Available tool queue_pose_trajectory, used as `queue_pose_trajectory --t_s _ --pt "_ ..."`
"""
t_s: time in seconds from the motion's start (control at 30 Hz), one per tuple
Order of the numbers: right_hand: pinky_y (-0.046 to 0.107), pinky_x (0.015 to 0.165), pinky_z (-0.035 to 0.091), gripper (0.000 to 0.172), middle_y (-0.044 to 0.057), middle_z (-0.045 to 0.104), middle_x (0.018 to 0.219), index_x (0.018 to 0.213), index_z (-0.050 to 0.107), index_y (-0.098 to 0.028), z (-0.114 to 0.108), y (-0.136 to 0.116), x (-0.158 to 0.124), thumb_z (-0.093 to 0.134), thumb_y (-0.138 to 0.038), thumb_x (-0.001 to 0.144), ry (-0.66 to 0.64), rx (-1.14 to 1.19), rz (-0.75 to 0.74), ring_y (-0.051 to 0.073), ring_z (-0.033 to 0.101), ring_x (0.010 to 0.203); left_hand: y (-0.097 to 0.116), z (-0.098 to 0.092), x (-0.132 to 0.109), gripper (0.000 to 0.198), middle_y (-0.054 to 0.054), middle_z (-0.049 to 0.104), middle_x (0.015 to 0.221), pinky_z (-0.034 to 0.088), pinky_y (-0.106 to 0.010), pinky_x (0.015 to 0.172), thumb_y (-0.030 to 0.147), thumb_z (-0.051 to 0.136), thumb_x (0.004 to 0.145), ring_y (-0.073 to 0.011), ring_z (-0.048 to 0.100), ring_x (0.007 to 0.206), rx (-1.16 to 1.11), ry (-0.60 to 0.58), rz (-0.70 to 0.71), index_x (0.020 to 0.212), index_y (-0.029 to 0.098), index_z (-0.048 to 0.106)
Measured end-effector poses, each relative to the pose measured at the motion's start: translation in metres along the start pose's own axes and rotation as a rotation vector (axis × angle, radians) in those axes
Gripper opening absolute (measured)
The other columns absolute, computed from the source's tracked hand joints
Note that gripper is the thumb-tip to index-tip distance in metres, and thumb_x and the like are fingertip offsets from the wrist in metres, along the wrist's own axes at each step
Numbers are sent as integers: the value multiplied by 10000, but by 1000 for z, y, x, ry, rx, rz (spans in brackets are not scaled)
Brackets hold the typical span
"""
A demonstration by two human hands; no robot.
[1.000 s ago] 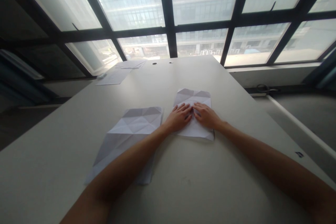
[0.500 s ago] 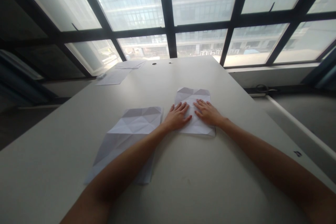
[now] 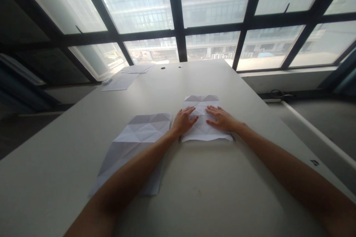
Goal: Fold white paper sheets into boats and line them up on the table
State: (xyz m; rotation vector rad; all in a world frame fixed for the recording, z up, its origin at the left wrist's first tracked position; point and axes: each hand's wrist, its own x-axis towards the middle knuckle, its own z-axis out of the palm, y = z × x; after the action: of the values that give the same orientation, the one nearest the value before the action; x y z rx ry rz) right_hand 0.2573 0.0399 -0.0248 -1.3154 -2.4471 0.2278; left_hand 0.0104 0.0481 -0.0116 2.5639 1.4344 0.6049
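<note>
A creased sheet of white paper (image 3: pixel 202 134) lies on the table in front of me, with fold lines crossing it and its near edge slightly wavy. On its left side rests my left hand (image 3: pixel 184 120), fingers stretched out and thumb apart. My right hand (image 3: pixel 220 118) lies on the sheet's right side, its fingers spread as well. Between the two hands a strip of the paper's middle shows. To the left is a second creased paper (image 3: pixel 133 133), larger in view and partly hidden under my left forearm.
More white sheets (image 3: pixel 119 81) lie at the table's far left corner. Small round holes (image 3: pixel 162 68) sit near the far edge of the white table (image 3: pixel 194 192). A small dark mark (image 3: pixel 315 162) is by the right edge. Large windows (image 3: pixel 211 0) stand beyond.
My left hand has shifted slightly left, widening the gap between the hands. The sheet under them has turned a little and its near edge looks wider and straighter.
</note>
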Motion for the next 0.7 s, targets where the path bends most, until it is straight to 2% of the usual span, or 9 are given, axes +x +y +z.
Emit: queue_pose_trajectory --t_s 0.13,0.23,0.43,0.57,0.7 --pt "504 1189 266 679 151 439 1520 1482 443 -162 -3 -1 0 587 -489 905 40 38 -26 288 399 1419 -2 -3 0 620 -93 485 1498 235 -567 1179 544 591 901 -291 378 1435 -10 -54 12 1433 241 488" --pt "489 1172 304 645 147 539 1440 1427 520 -163 -4 -2 1 645 -462 870 101 31 1 298 506 1337 -2 -5 0 601 -86 503 1483 254 -573 1170 551 617 884 -301 403 1418 -7 -67 2 1400 256 530" --pt "410 1073 411 247 62 733 1174 1096 748 -242 -5 -5 3 644 -299 880 204 48 72 252 665 1115 -4 -6 2 336 -45 679 1278 429 -403 1081 436 690 860 -256 616 1194 -56 53 8 1149 268 721" --pt "353 965 464 183 58 771 1047 983 776 -223 -5 -5 3 623 -227 882 258 50 64 237 694 1016 -10 -4 4 146 -15 739 1128 476 -367 1007 338 702 850 -239 666 1058 -119 120 2 951 265 778" --pt "339 869 484 171 59 773 906 886 767 -207 -4 -5 2 604 -253 908 350 19 83 235 701 890 -12 -3 6 109 -26 757 995 492 -307 889 301 702 836 -209 686 920 -252 215 -50 879 231 773"
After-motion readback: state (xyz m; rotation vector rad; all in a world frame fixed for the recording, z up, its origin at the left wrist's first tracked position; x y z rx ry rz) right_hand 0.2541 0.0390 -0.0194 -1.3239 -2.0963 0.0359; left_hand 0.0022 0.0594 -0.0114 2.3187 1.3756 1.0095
